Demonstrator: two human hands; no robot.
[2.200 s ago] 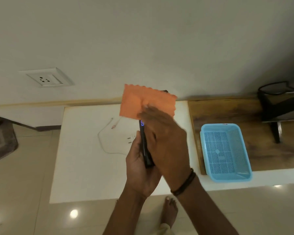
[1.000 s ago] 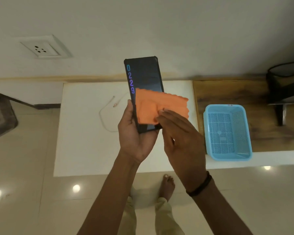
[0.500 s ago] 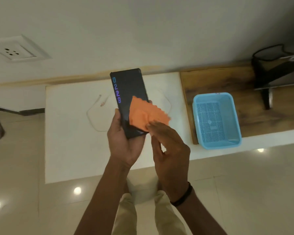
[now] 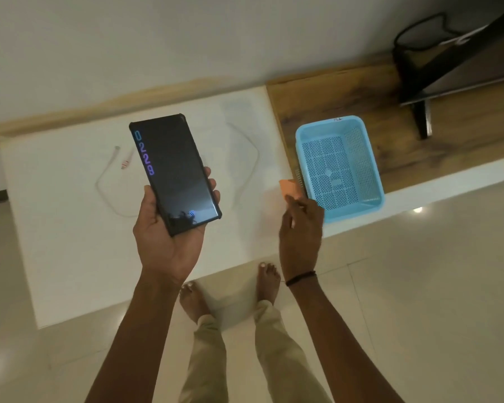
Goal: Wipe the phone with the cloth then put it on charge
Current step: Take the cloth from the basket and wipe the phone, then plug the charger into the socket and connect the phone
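My left hand [image 4: 169, 237] holds a black phone [image 4: 173, 170] screen up above the white table [image 4: 56, 228], its screen dark with blue digits along the left edge. My right hand [image 4: 301, 228] is off to the right, pinching the orange cloth [image 4: 290, 189], of which only a small corner shows beside the blue basket [image 4: 339, 167]. A white charging cable [image 4: 105, 187] lies curved on the table behind the phone, its plug end near the table's back left; part of it runs to the right of the phone.
The blue perforated basket stands partly on a wooden board [image 4: 361, 91] at the right. A black stand with a dark cable [image 4: 437, 53] sits at the far right. A pale wall runs behind; tiled floor and my bare feet are below.
My right hand has pulled the orange cloth off the phone's screen and carried it right, next to the blue basket. The phone stays in my left hand, its screen now uncovered.
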